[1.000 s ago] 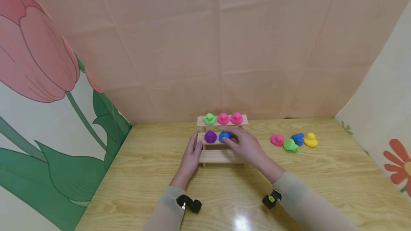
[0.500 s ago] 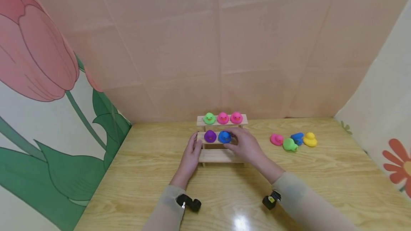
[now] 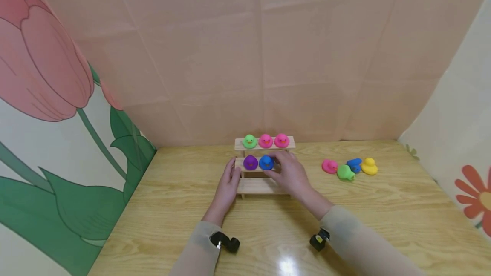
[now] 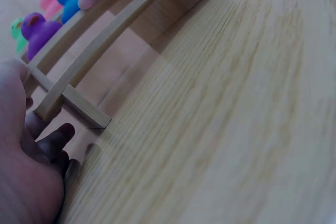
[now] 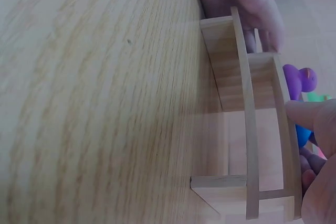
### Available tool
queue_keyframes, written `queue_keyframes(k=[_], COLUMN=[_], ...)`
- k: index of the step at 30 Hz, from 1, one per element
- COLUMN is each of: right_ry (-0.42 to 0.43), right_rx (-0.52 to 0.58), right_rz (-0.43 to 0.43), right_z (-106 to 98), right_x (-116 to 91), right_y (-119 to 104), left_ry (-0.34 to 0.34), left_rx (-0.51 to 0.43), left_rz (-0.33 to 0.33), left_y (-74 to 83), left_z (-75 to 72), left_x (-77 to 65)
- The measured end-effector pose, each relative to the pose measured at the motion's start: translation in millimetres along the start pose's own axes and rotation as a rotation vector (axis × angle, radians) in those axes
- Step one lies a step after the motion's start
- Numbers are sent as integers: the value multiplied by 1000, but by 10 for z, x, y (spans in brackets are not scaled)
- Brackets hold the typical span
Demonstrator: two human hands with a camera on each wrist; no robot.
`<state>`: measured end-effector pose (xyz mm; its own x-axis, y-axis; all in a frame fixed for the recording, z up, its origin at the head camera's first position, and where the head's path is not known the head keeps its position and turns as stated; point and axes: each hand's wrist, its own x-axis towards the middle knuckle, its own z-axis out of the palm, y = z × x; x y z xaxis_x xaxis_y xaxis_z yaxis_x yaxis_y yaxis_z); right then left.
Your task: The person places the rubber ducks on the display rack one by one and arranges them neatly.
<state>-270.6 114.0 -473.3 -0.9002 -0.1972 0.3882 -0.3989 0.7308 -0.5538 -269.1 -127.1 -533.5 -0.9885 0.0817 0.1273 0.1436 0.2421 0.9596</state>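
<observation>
In the head view, my left hand (image 3: 227,185) grips the left end of a three-step wooden stand (image 3: 261,185). Its thumb lies on the middle shelf's end and the other fingers are curled round the side (image 4: 37,129). A purple rubber duck (image 3: 250,162) and a blue rubber duck (image 3: 266,162) sit side by side on the middle shelf, facing me. My right hand (image 3: 291,173) is at the blue duck's right side, thumb and forefinger spread and touching or nearly touching it. On the top shelf stand a green duck (image 3: 249,141) and two pink ducks (image 3: 266,141).
To the right on the wooden table (image 3: 345,220) lie a pink duck (image 3: 330,166), a green duck (image 3: 346,173), a blue duck (image 3: 354,165) and a yellow duck (image 3: 369,166). A pinkish cloth backdrop (image 3: 268,54) rises behind the table.
My right fingers have loosened from the blue duck, leaving its front uncovered. The right hand has then shifted slightly left, and the blue duck sits slightly nearer the purple one. My left hand stays put.
</observation>
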Motion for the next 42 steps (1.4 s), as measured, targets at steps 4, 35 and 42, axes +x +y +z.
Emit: queue_keyframes(k=[4, 35, 42], right_ry=[10, 59, 99], right_rx=[-12, 152, 155], right_rz=[-4, 12, 39], right_z=[20, -454, -612], right_x=[2, -423, -520], right_y=[16, 221, 333], left_ry=[0, -13, -7], left_rx=[1, -13, -11], left_rz=[-2, -1, 9], left_y=[9, -35, -15], left_z=[2, -10, -21], left_x=[-5, -15, -7])
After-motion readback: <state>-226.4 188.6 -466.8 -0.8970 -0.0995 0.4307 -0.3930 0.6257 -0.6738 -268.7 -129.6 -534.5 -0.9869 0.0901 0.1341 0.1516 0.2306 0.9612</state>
